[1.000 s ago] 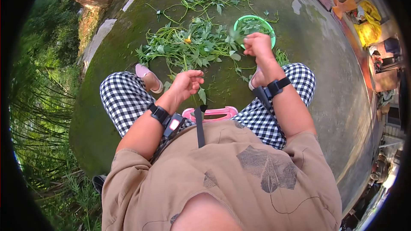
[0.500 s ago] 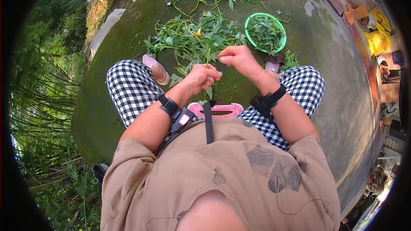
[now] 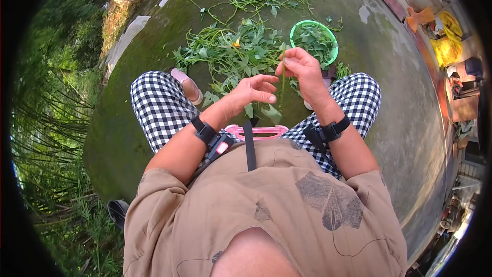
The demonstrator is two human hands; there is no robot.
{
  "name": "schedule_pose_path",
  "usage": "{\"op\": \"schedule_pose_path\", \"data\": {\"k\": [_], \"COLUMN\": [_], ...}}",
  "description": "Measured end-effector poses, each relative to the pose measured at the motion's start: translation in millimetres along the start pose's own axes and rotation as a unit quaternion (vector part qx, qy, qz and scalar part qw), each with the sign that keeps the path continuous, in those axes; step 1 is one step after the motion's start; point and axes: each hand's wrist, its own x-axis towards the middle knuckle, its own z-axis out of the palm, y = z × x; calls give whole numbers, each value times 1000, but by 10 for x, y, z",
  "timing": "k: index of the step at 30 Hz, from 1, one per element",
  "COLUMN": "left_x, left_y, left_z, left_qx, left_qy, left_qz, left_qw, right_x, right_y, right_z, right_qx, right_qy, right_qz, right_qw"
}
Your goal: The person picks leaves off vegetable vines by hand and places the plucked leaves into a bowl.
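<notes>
A leafy stem (image 3: 283, 79) pinched in my right hand (image 3: 304, 72), near the green basket (image 3: 311, 22).
Left of the basket, a pile of vines (image 3: 225, 51) spreads over the ground; my left hand (image 3: 247, 92), nearer me than the basket, is loosely open, fingers parted. Between it and the basket, my right thumb and fingers grip the stem, a blurred leaf (image 3: 272, 114) by its lower end. Picked leaves (image 3: 313, 41) lie inside the basket.
</notes>
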Motion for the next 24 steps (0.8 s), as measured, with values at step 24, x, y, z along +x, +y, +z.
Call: {"op": "schedule_pose_path", "data": {"k": [24], "left_x": [-67], "left_y": [126], "left_z": [-254], "left_qx": [-35], "left_qy": [216], "left_qz": [82], "left_qw": [972], "right_x": [10], "right_y": [407], "right_z": [181], "right_qx": [-390], "right_qy": [-66], "right_qz": [-142], "right_qw": [907]}}
